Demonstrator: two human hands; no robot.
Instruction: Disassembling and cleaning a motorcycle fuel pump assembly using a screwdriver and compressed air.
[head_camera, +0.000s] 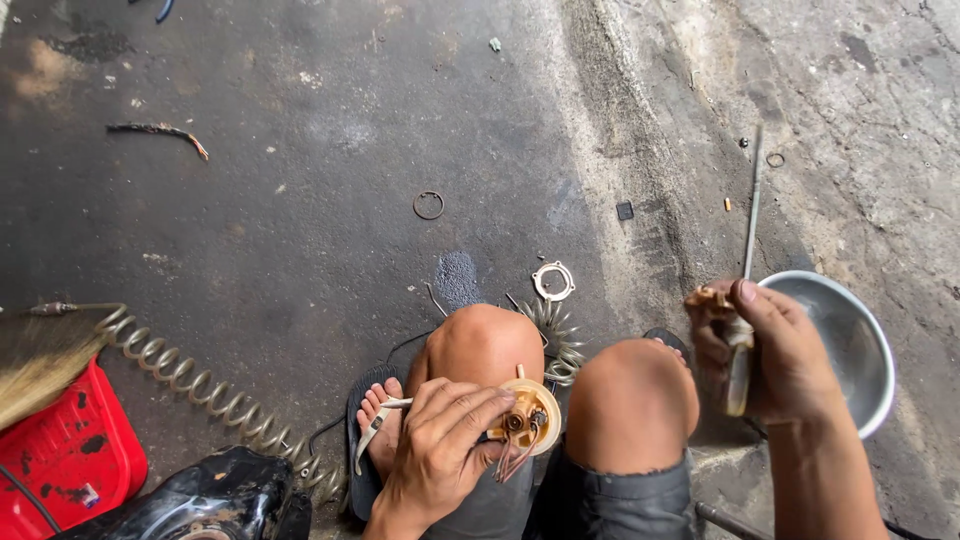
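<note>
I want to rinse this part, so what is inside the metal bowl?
The metal bowl shows only bare grey inner wall. The right hand, holding a long thin tool, covers its left side.

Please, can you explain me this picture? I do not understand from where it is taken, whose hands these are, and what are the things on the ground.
The camera sits on a person's head and looks down, so you see their own knees, sandalled foot and two bare hands. The person squats on a stained concrete floor. The left hand holds a round cream-coloured part with wires. The right hand holds a long thin tool over a metal bowl. On the floor lie a coiled hose, a thin ring, a small metal plate, a red box and a black tank.
</note>
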